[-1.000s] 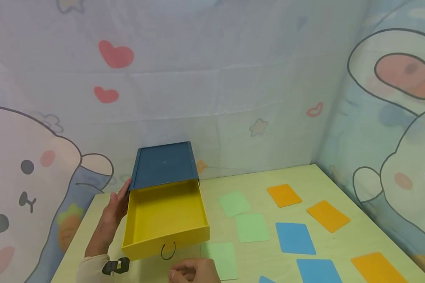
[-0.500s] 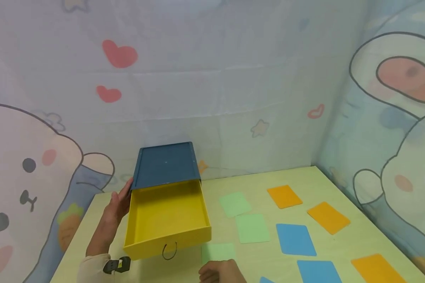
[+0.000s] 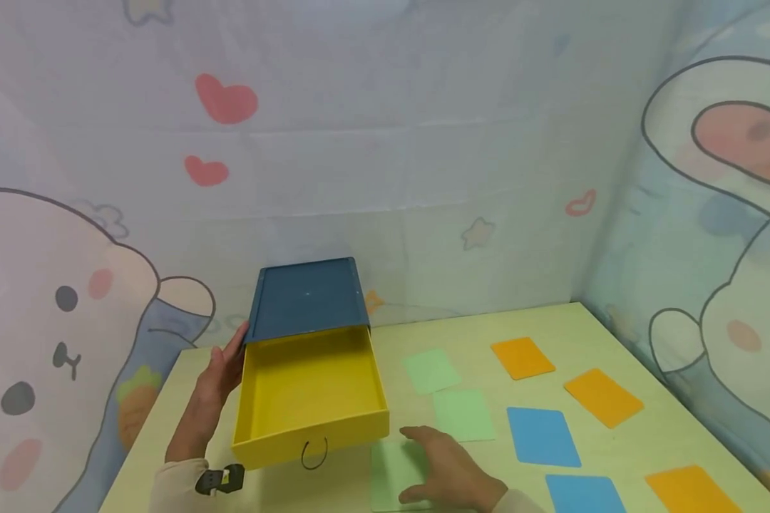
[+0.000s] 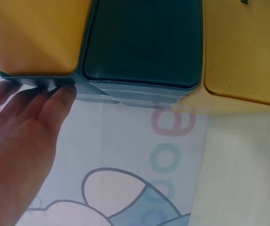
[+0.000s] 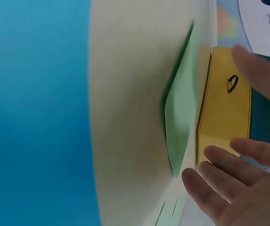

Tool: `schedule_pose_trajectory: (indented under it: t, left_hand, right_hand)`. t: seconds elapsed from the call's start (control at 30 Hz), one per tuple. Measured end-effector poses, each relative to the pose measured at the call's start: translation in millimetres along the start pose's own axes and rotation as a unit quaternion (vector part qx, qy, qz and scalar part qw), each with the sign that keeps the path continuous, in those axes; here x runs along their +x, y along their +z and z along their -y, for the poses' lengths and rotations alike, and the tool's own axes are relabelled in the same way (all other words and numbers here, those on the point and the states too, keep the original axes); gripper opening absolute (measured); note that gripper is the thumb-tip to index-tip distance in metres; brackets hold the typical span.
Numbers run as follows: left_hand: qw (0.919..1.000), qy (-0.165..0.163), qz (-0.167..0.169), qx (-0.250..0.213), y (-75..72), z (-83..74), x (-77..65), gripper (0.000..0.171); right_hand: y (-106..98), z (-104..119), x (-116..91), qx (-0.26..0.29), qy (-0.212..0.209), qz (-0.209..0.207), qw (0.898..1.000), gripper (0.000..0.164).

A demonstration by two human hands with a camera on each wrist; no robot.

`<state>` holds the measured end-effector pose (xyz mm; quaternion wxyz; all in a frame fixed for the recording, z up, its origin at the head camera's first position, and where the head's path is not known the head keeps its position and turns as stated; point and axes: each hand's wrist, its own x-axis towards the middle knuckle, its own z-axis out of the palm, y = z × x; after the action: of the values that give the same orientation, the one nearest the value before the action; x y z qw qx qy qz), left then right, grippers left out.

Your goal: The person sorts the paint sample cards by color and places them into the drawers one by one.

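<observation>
Yellow drawer (image 3: pixel 343 429) juts toward the wearer from a dark blue case (image 3: pixel 308 299), seen from the head camera, with a thin dark loop handle (image 3: pixel 314 454) on its front. Right of it, on a pale wooden table (image 3: pixel 423 329), the nearest green card (image 3: pixel 388 474) lies flat below the right hand (image 3: pixel 452 467). That card sits between the outstretched fingers and the thumb, which are wide apart and grip nothing; the hand comes in from the lower right, pointing left. The left hand (image 3: pixel 218 374) reaches forward along the case's left side, fingers extended against it (a black strap (image 3: pixel 221 479) circles that wrist). Farther right lie orange cards (image 3: pixel 522 358) and blue cards (image 3: pixel 544 436).

From the left wrist, the fingers are fairly straight, their tips touching the edge of the dark case without curling round it.

From the right wrist, tilted sideways, a green card stretches just beside the spread fingers, with the yellow drawer front behind them. Whether a fingertip touches the card, I cannot tell. Bright blue fills the left side.
</observation>
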<state>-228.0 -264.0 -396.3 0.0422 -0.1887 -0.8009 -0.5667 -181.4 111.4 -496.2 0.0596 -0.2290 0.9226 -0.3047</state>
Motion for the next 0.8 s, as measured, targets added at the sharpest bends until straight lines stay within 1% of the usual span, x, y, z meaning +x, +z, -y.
schedule_pose_trajectory:
  t: [0.07,0.17,0.3,0.43,0.63,0.8]
  left_hand:
    - [1.0000,-0.001,-0.003,0.004,0.2,0.3,-1.0,0.058]
    - [1.0000,-0.001,-0.007,0.005,0.4,0.6,-1.8,0.058]
    - [1.0000,0.006,-0.006,0.003,1.6,1.3,-0.5,0.057]
    - [0.9999,0.011,-0.007,0.003,1.8,2.7,0.1,0.057]
    - [0.9999,0.004,-0.009,0.008,2.1,2.5,-0.9,0.057]
    - [0.9998,0.007,-0.009,0.018,1.8,1.8,-0.4,0.057]
  right_hand:
    - [-0.3,-1.4,-0.1,-0.030,-0.001,0.018,0.999,0.099]
    - [0.7,-1.8,0.8,-0.086,-0.002,0.039,0.996,0.108]
    - [1.9,-0.7,2.1,-0.140,-0.003,0.056,0.989,0.111]
    - [1.5,2.8,4.1,-0.159,0.006,0.071,0.985,0.109]
    - [1.0,5.9,9.4,-0.177,0.019,0.084,0.980,0.109]
    - [2.4,5.5,12.1,-0.211,0.003,0.075,0.975,0.105]
